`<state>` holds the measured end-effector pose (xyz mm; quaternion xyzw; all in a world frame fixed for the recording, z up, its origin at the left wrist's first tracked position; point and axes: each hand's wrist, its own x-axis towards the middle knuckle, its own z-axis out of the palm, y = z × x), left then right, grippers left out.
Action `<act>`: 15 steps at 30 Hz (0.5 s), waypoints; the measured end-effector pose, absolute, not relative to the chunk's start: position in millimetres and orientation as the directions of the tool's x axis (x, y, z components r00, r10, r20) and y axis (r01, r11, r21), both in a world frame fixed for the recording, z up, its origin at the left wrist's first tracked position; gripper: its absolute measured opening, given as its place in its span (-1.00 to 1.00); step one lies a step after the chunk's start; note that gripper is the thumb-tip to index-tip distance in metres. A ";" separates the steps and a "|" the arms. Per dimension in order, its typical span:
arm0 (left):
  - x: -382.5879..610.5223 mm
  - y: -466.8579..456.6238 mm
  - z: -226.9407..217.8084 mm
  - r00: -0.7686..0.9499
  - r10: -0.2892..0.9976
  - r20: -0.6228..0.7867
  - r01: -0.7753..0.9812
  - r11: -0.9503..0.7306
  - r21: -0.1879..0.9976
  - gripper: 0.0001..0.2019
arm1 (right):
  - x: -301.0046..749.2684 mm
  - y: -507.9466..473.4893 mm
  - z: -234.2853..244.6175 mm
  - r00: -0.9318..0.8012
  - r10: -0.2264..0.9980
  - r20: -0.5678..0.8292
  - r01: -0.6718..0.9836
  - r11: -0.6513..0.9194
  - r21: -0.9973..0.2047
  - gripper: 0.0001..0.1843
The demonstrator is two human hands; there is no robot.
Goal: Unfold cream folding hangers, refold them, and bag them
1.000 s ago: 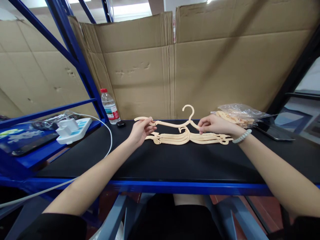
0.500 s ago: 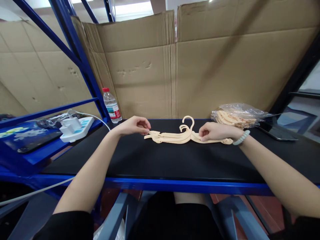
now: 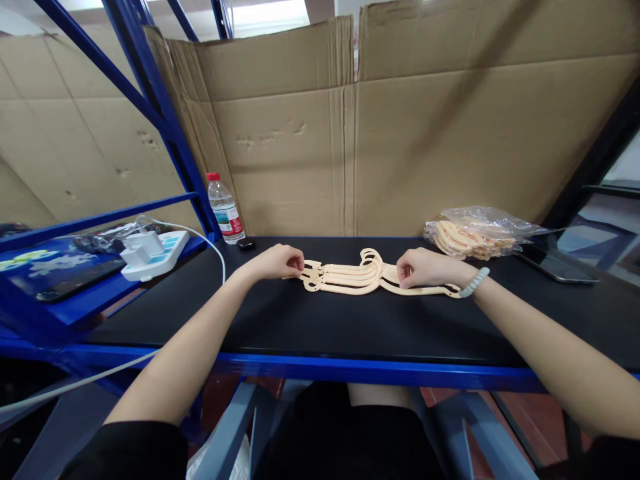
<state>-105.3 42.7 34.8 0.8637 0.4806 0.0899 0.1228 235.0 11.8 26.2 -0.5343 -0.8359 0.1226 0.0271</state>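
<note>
Several cream-coloured clothes hangers (image 3: 350, 277) lie in a loose, overlapping stack on the black tabletop, their hooks bunched at the back near the middle. At the stack's left end, my left hand (image 3: 283, 261) has its fingers closed on the tips of the hangers. My right hand (image 3: 424, 268), with a pale bead bracelet on its wrist, pinches the hangers' right arms just beyond the hooks. The fingers hide how many hangers each hand grips. One hanger arm extends to the right below the right hand, reaching the bracelet.
A plastic bag of more cream hangers (image 3: 473, 235) lies at the back right, beside a dark flat tablet-like device (image 3: 560, 265). At the back left are a water bottle (image 3: 226, 210), a small black object (image 3: 246, 245) and a white power strip (image 3: 157, 257). Cardboard (image 3: 285, 133) walls the back.
The hangers have tipped down flatter and fanned out toward me, with their hooks lower. My left hand has moved slightly right and closed on the left ends; my right hand stays on the hangers.
</note>
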 end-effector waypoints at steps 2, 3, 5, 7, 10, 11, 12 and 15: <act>-103.0 40.7 33.9 0.507 0.857 0.094 0.814 -0.511 0.275 -0.95 | 237.1 10.8 29.8 -0.429 0.900 -0.073 0.886 0.404 -0.225 -0.93; -101.4 39.6 33.5 0.494 0.862 0.117 0.824 -0.507 0.255 -0.97 | 238.7 10.4 32.2 -0.422 0.904 -0.063 0.890 0.401 -0.217 -0.93; -96.5 36.5 32.4 0.466 0.868 0.173 0.845 -0.494 0.202 -0.99 | 242.8 9.6 37.5 -0.391 0.920 -0.041 0.905 0.376 -0.199 -0.94; -88.6 31.3 30.4 0.461 0.852 0.249 0.850 -0.504 0.152 -0.98 | 247.2 8.7 42.8 -0.357 0.934 -0.033 0.918 0.344 -0.196 -0.92; -71.2 19.5 23.5 0.542 0.768 0.342 0.779 -0.612 0.139 -0.89 | 251.4 6.6 47.3 -0.354 0.935 -0.032 0.916 0.339 -0.214 -0.85; -64.8 15.4 19.9 0.585 0.726 0.363 0.733 -0.664 0.146 -0.85 | 251.5 5.7 47.6 -0.370 0.929 -0.027 0.909 0.356 -0.217 -0.82; -58.6 11.7 15.8 0.635 0.676 0.374 0.682 -0.718 0.141 -0.83 | 250.7 4.9 47.1 -0.388 0.921 -0.021 0.902 0.375 -0.213 -0.78; -44.5 5.5 2.0 0.773 0.519 0.365 0.523 -0.847 0.096 -0.76 | 244.3 2.9 42.8 -0.445 0.895 -0.022 0.881 0.433 -0.194 -0.72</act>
